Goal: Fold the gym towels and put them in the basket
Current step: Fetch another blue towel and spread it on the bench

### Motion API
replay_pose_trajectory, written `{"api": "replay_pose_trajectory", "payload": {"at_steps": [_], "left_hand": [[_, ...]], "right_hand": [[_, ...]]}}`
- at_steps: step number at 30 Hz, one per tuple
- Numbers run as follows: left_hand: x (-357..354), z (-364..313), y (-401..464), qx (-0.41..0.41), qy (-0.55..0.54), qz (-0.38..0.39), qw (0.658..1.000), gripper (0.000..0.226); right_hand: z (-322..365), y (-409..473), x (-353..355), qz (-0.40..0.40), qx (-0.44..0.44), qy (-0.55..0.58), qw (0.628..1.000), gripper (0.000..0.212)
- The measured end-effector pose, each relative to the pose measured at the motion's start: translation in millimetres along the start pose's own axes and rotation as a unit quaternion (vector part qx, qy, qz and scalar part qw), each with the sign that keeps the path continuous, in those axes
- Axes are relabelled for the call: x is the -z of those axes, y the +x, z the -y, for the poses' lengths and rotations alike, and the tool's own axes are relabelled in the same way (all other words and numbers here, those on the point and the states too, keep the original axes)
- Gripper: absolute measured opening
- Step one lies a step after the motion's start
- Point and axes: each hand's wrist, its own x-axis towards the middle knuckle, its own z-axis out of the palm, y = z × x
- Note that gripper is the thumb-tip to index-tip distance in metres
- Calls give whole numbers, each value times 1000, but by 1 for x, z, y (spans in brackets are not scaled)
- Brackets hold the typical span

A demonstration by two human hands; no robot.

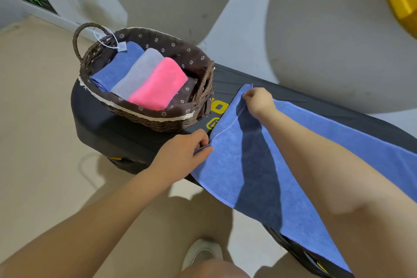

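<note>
We stand over a dark padded bench (126, 133), both bare arms stretched forward, and spread a blue towel (259, 165) flat along its top. Our left hand (185, 151) pinches the near corner of the towel's short edge between thumb and curled fingers, at the bench's front side. Our right hand (258, 99) grips the far corner of that same edge, fingers bunched around the cloth, so the stitched hem runs in a line between our two hands. The rest of the towel trails away to our right, its near long edge hanging just over the bench's rim.

Just beside that hem, to our left, a woven basket (162, 123) with a brown flowered lining sits on the end of the bench. Inside it lie three folded towels side by side: a folded blue towel (117, 65) nearest the looped handle, a grey towel (140, 70) in the middle and a pink towel (160, 83) towards us on the right. A small white tag (121, 47) hangs from the handle by a thin loop.

Yellow lettering (216, 108) on the bench shows between basket and towel. Below, a white shoe (203, 253) rests on the beige floor (33, 119).
</note>
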Motion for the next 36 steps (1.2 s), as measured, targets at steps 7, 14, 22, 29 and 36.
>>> {"api": "replay_pose_trajectory", "payload": {"at_steps": [7,14,22,29,36], "left_hand": [[21,-4,5,-56,-68,-58,994,18],[70,-1,23,-45,-102,-148,983,25],[83,-30,33,-41,-107,-146,983,27],[25,-90,30,-92,-37,36,994,14],[-60,-144,13,-79,11,111,991,33]], "right_hand": [[28,3,27,-83,-32,375,923,10],[98,13,62,-43,14,417,908,30],[86,8,97,-58,21,414,908,36],[-25,-34,128,-47,-38,425,903,34],[-129,-79,149,-62,-63,395,914,38]]}}
